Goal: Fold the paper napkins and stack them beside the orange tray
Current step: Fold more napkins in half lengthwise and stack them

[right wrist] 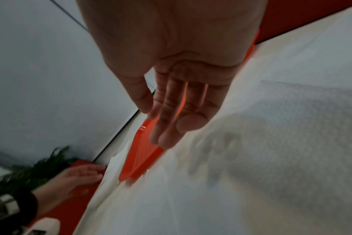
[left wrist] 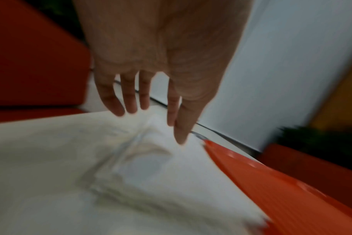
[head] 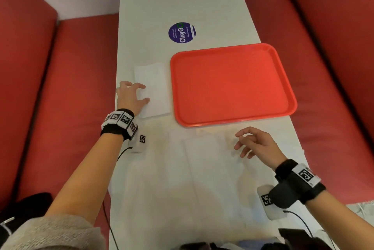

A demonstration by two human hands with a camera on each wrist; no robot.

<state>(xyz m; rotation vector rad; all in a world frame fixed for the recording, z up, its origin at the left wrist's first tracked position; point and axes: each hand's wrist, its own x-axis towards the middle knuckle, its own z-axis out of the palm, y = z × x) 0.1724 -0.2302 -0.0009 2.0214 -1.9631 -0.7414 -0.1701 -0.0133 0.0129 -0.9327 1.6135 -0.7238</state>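
Note:
A folded white napkin stack [head: 154, 89] lies on the white table just left of the orange tray [head: 232, 83]. My left hand [head: 131, 95] hovers over the stack's left edge with fingers spread and relaxed, holding nothing; the left wrist view shows the fingers [left wrist: 131, 101] above the napkins [left wrist: 161, 167] beside the tray rim [left wrist: 271, 182]. Unfolded white napkins [head: 202, 168] are spread over the near part of the table. My right hand [head: 253, 142] floats above them, fingers loosely bent and empty, near the tray's front edge [right wrist: 139, 159].
The narrow white table [head: 172, 2] runs between red bench seats [head: 81, 87] on both sides. A round purple sticker [head: 181, 32] sits on the table behind the tray. Cables trail from both wrist devices near the table's front.

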